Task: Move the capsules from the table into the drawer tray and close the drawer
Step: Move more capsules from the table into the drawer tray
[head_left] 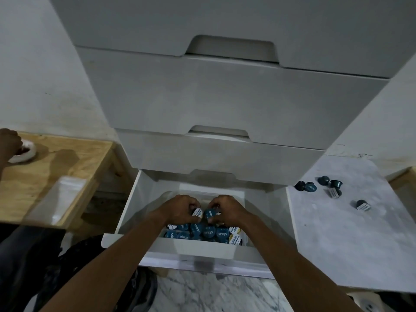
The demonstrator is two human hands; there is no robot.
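The bottom drawer (132, 206) of a white cabinet stands pulled out, with a white tray (193, 246) inside. Several blue-lidded and white-lidded capsules (209, 231) lie packed in the tray's near part. Both my hands reach into the tray side by side. My left hand (180, 206) grips a white-lidded capsule (197, 213). My right hand (227, 208) grips a blue-lidded capsule (211, 214). The two held capsules almost touch, just above the packed ones. On the grey table (351, 239) to the right lie several loose dark capsules (311, 187), some on their sides.
Three shut drawers (225, 97) rise above the open one. A wooden table (67, 158) at left holds a clear plastic bag (60, 199) and a small white dish (27, 152), with another person's hand (9, 143) on it. Marble floor lies below the drawer.
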